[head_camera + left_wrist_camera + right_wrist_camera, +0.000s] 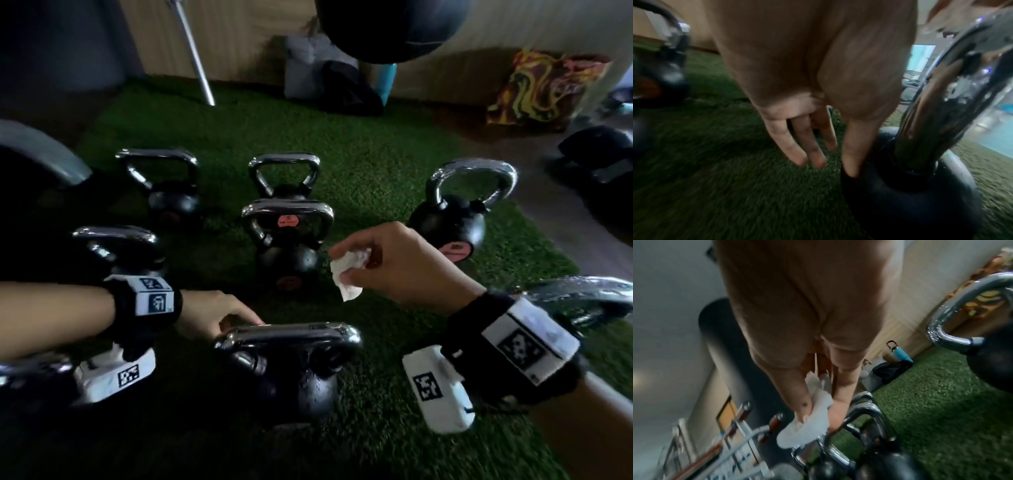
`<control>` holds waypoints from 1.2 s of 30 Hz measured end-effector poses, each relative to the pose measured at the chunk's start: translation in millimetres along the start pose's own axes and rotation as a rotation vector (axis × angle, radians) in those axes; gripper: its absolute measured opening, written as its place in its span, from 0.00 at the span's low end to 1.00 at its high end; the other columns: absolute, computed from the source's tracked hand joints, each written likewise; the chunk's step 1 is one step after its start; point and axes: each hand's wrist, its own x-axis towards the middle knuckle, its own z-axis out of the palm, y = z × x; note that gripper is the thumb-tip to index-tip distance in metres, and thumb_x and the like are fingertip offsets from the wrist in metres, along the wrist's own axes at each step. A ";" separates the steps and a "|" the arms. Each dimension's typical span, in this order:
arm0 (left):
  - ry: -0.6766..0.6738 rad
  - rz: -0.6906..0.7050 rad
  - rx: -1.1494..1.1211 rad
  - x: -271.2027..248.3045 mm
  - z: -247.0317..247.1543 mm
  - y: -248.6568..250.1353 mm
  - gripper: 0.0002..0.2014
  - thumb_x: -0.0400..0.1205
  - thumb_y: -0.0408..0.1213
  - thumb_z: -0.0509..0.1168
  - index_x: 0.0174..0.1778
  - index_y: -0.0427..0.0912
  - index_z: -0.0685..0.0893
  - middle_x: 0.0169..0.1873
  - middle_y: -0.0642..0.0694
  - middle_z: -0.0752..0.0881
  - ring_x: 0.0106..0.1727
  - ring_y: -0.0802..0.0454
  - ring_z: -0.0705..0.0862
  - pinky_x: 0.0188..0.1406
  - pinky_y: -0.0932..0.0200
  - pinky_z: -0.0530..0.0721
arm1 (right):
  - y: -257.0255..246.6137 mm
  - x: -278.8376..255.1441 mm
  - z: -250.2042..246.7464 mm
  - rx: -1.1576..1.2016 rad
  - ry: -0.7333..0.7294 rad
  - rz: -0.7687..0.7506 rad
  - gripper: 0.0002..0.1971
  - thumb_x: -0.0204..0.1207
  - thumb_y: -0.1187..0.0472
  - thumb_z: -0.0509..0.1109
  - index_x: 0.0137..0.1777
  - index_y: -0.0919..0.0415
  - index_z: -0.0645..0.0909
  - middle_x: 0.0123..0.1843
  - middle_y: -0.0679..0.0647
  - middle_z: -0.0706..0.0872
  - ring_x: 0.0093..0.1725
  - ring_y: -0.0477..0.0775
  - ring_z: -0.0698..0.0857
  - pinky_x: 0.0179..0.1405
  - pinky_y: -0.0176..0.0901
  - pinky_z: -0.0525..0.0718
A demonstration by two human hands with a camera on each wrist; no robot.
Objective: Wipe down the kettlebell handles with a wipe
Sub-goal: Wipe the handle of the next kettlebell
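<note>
Several black kettlebells with chrome handles stand on green turf [376, 164]. The nearest kettlebell [308, 387] is in front of me, and my left hand [222, 318] rests at the left end of its handle [291, 334]. In the left wrist view the left hand [818, 146] hangs with loose straight fingers [797, 146] beside that chrome handle [941, 121] and grips nothing. My right hand [376, 263] pinches a crumpled white wipe [346, 274] in the air, just right of the middle kettlebell [287, 236]. The right wrist view shows the wipe [809, 426] close above chrome handles [865, 415].
More kettlebells stand at back left [164, 185], back centre [284, 174], right [455, 212], left [116, 246] and the right edge [582, 298]. A metal bar [198, 58] leans on the wall. Bags [335, 82], a blue bottle [387, 82] and colourful cloth [541, 89] lie behind.
</note>
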 end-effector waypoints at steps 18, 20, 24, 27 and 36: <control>0.555 -0.119 -0.559 -22.9 135.1 40.6 0.49 0.66 0.61 0.84 0.79 0.73 0.62 0.77 0.68 0.69 0.80 0.63 0.67 0.79 0.64 0.64 | 5.8 -70.3 59.3 0.208 0.347 -0.168 0.16 0.70 0.63 0.85 0.55 0.45 0.94 0.46 0.35 0.92 0.49 0.29 0.87 0.45 0.18 0.79; 0.588 -0.121 -0.585 -23.3 140.3 46.8 0.43 0.70 0.56 0.83 0.73 0.73 0.62 0.68 0.73 0.69 0.75 0.67 0.68 0.74 0.67 0.64 | 4.1 -74.4 61.5 0.188 0.381 -0.185 0.16 0.70 0.64 0.85 0.56 0.46 0.94 0.47 0.35 0.92 0.48 0.29 0.88 0.45 0.17 0.78; 0.677 -0.059 -0.711 -21.6 153.8 47.3 0.44 0.66 0.58 0.85 0.77 0.69 0.70 0.69 0.72 0.78 0.74 0.72 0.74 0.82 0.56 0.70 | 1.9 -77.6 68.0 0.132 0.430 -0.198 0.17 0.69 0.66 0.86 0.56 0.49 0.94 0.45 0.34 0.90 0.48 0.30 0.87 0.45 0.16 0.77; 0.696 -0.016 -0.802 -18.2 166.5 44.8 0.45 0.65 0.59 0.86 0.78 0.64 0.74 0.69 0.67 0.84 0.73 0.70 0.79 0.81 0.52 0.74 | -0.5 -76.5 73.3 0.073 0.354 -0.217 0.18 0.70 0.69 0.84 0.58 0.50 0.93 0.47 0.32 0.89 0.51 0.28 0.87 0.47 0.15 0.77; 0.763 0.007 -0.899 -10.7 178.3 40.4 0.35 0.65 0.57 0.86 0.68 0.60 0.83 0.64 0.63 0.89 0.69 0.64 0.84 0.77 0.46 0.77 | -21.9 -54.0 104.5 -0.013 0.360 -0.292 0.17 0.72 0.74 0.77 0.58 0.56 0.94 0.53 0.47 0.94 0.54 0.42 0.88 0.57 0.28 0.82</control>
